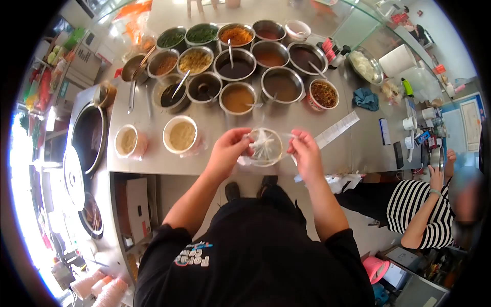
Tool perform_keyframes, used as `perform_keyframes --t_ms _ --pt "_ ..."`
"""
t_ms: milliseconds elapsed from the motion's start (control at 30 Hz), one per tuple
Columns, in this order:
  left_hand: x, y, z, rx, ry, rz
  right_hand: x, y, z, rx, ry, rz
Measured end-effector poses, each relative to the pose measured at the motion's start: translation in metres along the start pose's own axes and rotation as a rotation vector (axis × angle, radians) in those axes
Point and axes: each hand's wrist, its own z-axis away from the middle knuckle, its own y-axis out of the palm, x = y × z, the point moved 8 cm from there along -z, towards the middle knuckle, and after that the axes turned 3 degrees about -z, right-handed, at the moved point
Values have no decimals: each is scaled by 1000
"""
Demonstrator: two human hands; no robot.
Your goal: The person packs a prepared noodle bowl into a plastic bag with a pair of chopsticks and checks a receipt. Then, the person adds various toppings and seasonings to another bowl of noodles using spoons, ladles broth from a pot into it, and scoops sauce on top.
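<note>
Both hands are over the front edge of the steel counter, at a round container (pixel 265 148) with clear plastic film or bag around it. My left hand (pixel 232 151) pinches the plastic at the container's left side. On the right side, my right hand (pixel 305 153) pinches another part of the plastic, fingers pressed together. Whitish gathered plastic shows over the container's top, and its contents are hard to make out. Farther left stand two tubs of beige food, one nearer (pixel 180 135) and one at the far left (pixel 129 141), both with plastic around them.
Rows of steel pots, among them a dark sauce pot (pixel 235 65), stand behind my hands. A paper strip (pixel 337 130) and a blue cloth (pixel 365 99) lie to the right. A person in a striped top (pixel 419 215) stands at the right. A large round vessel (pixel 88 138) is at left.
</note>
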Motion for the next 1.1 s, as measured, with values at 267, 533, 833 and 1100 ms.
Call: perform_keyframes --t_ms 267,533,833,1100 --pt "4 15 0 -84 51 -160 38 -30 -14 227 94 299" --pt "3 27 11 -379 27 -263 170 -75 -267 60 -962 1022" --pt "12 40 32 -605 70 -222 132 -31 -476 175 -780 1641" --pt "6 36 18 -684 165 -518 270 5 -271 -46 -1632 1011"
